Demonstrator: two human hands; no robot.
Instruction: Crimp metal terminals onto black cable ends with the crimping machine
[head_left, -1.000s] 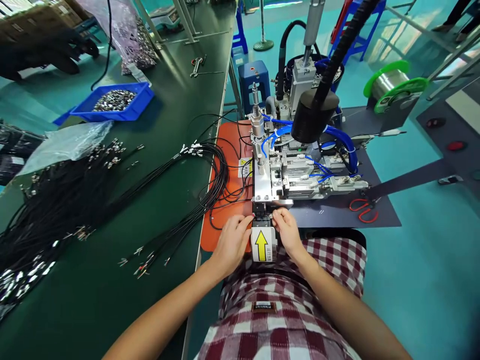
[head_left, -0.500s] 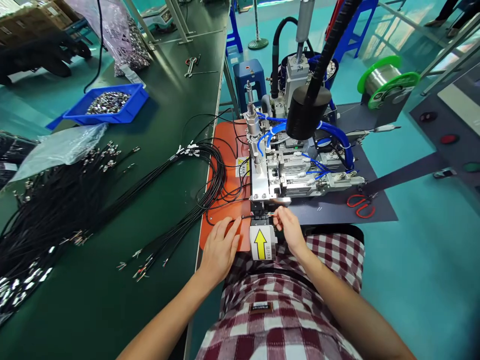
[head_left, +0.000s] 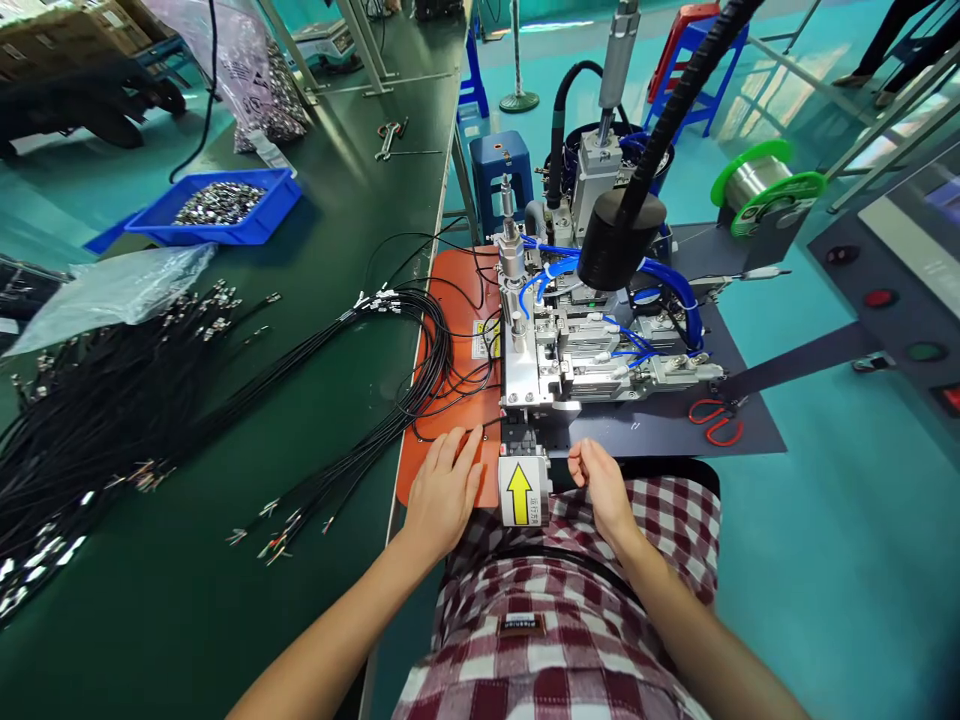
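Observation:
My left hand lies on the orange plate, fingers stretched out over it. A thin black cable from the looped bundle runs beside its fingertips. My right hand is closed, fingers curled together, just right of the machine's front block. Whether anything small is between those fingers is hidden. Between my hands sits the block with a yellow arrow label. Behind it stands the metal machine with cylinders and blue air tubes.
Black cables are heaped on the green table at left. A blue bin holds small metal parts. Red-handled scissors lie on the machine's base plate. A control panel and green wire spool stand at right.
My right hand has moved right and slightly down, away from the machine's front slot. My left hand stays nearly in place. The view has shifted slightly.

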